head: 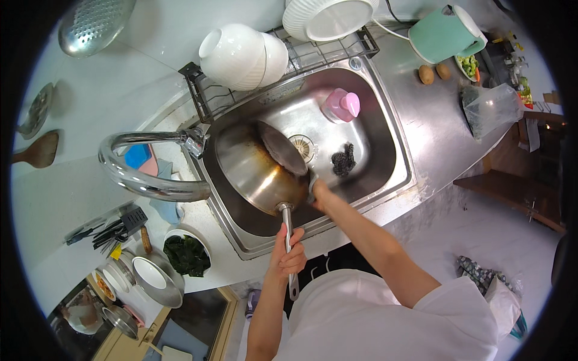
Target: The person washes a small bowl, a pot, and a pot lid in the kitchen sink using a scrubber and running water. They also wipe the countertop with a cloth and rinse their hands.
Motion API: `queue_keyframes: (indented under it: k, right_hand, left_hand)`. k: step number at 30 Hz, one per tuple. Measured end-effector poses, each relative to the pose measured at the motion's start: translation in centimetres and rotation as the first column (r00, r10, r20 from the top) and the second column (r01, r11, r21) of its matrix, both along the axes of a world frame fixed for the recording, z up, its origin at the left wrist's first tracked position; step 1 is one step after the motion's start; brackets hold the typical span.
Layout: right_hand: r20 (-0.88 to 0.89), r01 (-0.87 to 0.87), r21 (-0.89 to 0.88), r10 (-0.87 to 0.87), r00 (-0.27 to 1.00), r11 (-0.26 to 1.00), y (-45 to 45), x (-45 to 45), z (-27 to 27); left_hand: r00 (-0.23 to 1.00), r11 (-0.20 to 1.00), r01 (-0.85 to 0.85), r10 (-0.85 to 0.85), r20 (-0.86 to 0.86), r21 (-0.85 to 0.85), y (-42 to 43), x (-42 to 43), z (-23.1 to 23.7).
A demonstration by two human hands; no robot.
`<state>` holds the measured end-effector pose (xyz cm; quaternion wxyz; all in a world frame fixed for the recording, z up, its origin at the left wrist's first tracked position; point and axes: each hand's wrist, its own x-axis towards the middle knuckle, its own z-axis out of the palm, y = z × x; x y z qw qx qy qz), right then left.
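My left hand point(290, 250) grips the long metal handle of a stainless steel pan point(253, 167). The pan is tilted on its side over the sink point(365, 176), its scorched outer wall and darkened flat base facing up. At the pan's right edge is my right hand point(319, 195), with a greyish cloth-like pad point(312, 187) in its fingers; the pan hides part of both. In the basin lie a black scouring pad point(344, 160) and a pink pump bottle point(341, 105), on either side of the drain strainer point(303, 146).
A chrome faucet point(153, 192) arches left of the sink. Behind it, a wire rack point(325, 56) carries white bowls point(244, 56). Two brown round foods point(426, 75) and a green kettle point(445, 36) sit to the right. Dark green leaves fill a bowl point(207, 252) at left, near a knife block point(134, 218).
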<state>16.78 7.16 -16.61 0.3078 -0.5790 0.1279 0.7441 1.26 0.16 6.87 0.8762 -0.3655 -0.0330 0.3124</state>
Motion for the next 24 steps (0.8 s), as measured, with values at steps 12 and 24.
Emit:
queue_keyframes:
  k: [12,24]
  right_hand:
    - [-0.04,-0.49,-0.03,0.489,0.871,0.871,1.7,1.8,20.3]
    - [0.975,-0.96,-0.151,-0.122,-0.184,0.236,7.1,-4.6,28.4]
  left_hand:
    - [0.966,0.991,0.133,-0.131,-0.221,-0.007,-0.9,2.0,-1.3]
    - [0.818,0.935,0.354,-0.302,-0.49,0.013,-2.8,2.2,-1.0]
